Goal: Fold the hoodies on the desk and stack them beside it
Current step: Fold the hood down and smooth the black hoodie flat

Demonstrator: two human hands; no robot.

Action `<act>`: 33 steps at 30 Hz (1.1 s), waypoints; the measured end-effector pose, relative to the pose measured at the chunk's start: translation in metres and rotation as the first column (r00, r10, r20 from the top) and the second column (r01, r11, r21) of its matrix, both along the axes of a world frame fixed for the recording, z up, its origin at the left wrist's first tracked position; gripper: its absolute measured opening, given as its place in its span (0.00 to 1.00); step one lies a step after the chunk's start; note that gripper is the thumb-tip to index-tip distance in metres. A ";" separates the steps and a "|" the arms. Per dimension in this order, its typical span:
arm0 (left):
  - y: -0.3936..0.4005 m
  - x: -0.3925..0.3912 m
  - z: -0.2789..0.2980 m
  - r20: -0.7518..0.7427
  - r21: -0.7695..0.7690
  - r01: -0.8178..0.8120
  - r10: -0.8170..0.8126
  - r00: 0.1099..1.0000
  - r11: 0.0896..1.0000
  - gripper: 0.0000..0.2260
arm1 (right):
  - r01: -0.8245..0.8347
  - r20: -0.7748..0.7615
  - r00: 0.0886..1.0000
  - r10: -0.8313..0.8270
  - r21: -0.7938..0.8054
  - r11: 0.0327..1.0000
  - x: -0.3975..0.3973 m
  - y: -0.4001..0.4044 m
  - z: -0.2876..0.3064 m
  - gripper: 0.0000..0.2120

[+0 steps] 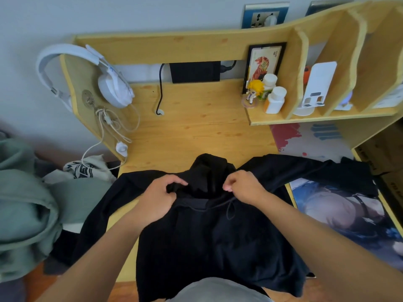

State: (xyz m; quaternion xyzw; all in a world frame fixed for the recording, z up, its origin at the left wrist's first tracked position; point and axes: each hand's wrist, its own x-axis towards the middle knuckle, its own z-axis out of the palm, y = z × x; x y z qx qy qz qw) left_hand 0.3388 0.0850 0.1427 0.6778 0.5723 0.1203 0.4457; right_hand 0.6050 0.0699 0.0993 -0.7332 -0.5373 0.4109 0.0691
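black hoodie [207, 236] spread unfolded, frame centre | left hand [157, 199], right hand [244, 188] each pinch its hood | folding just starting, stacking left

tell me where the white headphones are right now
In the head view, the white headphones hang over the desk's left side panel, upper left, above a bundle of white cable.

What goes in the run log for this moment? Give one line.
stage: spreading black hoodie flat on desk | left hand: pinches hood fabric | right hand: pinches collar | fold: not started
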 end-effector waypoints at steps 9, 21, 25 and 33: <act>-0.022 -0.002 -0.011 0.352 -0.446 -0.056 0.233 0.907 0.893 0.05 | 0.581 -0.319 0.692 -0.648 -0.286 0.762 0.025 0.014 -0.051 0.28; -0.021 0.063 -0.063 -0.017 -0.571 -0.456 0.545 0.838 0.683 0.21 | 0.246 -0.244 0.941 -0.235 0.012 0.969 -0.009 -0.005 -0.058 0.13; -0.020 0.052 -0.067 -0.040 -0.525 -0.501 0.568 0.822 0.688 0.07 | 0.477 -0.680 0.461 -0.570 -0.353 0.805 -0.010 -0.019 -0.054 0.19; -0.031 0.039 -0.070 0.117 -0.475 -0.512 0.628 0.769 0.716 0.12 | 0.396 -0.129 0.901 -0.414 -0.144 0.907 -0.035 -0.012 -0.089 0.17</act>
